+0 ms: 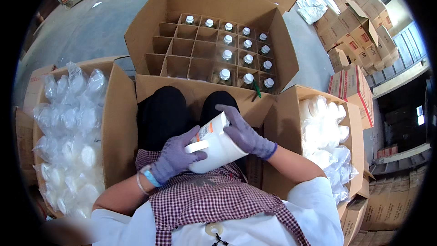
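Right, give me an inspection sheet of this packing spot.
Surface: grey concrete floor; work is done over the lap.
Job's things: white jug with an orange-edged label, lying tilted; divided carton ahead, right-hand cells filled with capped bottles, left cells empty.
Clutter: left box of bagged clear pieces; right box of bagged white pieces; loose bags on the floor.
Grippers: left hand and right hand, both in purple gloves, grip the jug.
Cables: nothing seen.
Surroundings: stacked cartons at right.
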Demonstrator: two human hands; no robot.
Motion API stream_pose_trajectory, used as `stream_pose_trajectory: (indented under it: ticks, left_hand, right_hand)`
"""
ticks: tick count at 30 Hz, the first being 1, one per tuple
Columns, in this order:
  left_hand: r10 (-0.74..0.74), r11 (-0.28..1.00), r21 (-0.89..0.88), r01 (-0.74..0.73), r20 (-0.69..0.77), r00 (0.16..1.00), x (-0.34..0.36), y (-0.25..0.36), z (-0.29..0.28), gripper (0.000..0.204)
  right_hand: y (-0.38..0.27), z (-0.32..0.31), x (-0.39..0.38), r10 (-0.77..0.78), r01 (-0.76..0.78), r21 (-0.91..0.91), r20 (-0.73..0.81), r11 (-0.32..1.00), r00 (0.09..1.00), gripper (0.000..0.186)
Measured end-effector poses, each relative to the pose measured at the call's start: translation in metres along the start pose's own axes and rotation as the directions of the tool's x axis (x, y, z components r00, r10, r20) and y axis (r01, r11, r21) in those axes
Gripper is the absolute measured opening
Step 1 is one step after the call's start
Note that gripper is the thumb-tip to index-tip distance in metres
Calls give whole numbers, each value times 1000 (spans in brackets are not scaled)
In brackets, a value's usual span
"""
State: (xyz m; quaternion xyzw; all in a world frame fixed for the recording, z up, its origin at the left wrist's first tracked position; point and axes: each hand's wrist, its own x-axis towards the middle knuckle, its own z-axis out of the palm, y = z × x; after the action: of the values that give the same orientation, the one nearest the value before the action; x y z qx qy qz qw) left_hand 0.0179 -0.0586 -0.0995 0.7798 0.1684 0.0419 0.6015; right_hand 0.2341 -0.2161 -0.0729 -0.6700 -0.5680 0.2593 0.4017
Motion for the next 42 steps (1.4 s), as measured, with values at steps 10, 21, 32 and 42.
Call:
stream_pose_trajectory:
  ticks: [10, 21, 32, 42]
  left_hand:
    - [9, 997, -77, -13, -53, 999, -14, -24, -11, 106]
    - [-65, 938, -342, 50, -33, 997, -1, -14, -43, 104]
    - [164, 947, -320, -16, 439, 884, 53, -31, -75, 57]
    - [181, 975, -221, -27, 718, 672, 116, -34, -30, 60]
  right_hand:
    - [-33, -5, 19, -150, 161, -58, 163, 985, 975, 108]
    - [156, -125, 96, 681, -665, -730, -408, 157, 608, 42]
    - [-52, -151, 51, -67, 61, -377, -4, 924, 998, 24]
    - [-136, -64, -15, -479, 680, -603, 490, 418, 728, 22]
